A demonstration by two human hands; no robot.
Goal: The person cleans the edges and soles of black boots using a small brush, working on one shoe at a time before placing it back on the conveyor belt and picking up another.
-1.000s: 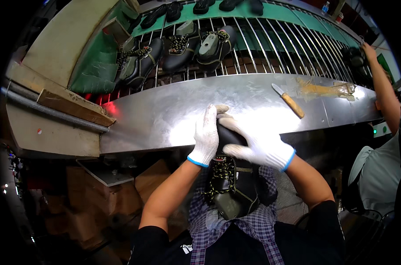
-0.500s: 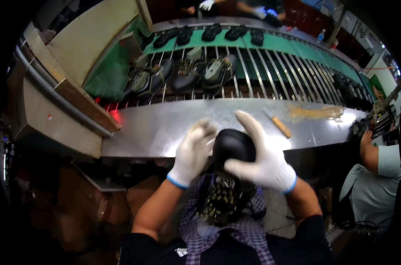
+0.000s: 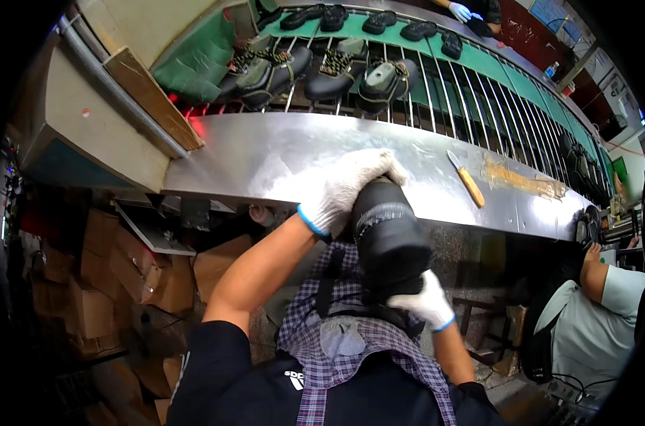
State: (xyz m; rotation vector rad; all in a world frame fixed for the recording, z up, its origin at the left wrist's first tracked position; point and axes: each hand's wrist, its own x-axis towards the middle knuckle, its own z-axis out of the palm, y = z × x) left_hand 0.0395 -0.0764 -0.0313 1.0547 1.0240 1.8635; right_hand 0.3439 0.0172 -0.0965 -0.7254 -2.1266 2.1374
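Observation:
A black work shoe (image 3: 390, 231) is held up before my chest, at the near edge of the metal bench (image 3: 251, 163). My left hand (image 3: 361, 183), in a white knit glove with a blue cuff, curls over its far end. At the near end, my right hand (image 3: 425, 302), gloved alike, grips the underside; part of its fingers is hidden behind the shoe. The laces do not show from here. On the bench to the right lies a knife (image 3: 470, 186) with a wooden handle, apart from both hands.
Several black shoes with patterned laces (image 3: 334, 71) stand on a roller conveyor (image 3: 443, 106) beyond the bench. Black soles (image 3: 379, 23) lie on a green belt behind. A beige machine housing (image 3: 88, 121) flanks the left; cardboard boxes (image 3: 91, 305) are below. A seated person (image 3: 592, 319) is at right.
Both hands have closed on the shoe, which has been turned so its laces no longer show. My left hand moved to its far end, my right down to its near end. The view has shifted.

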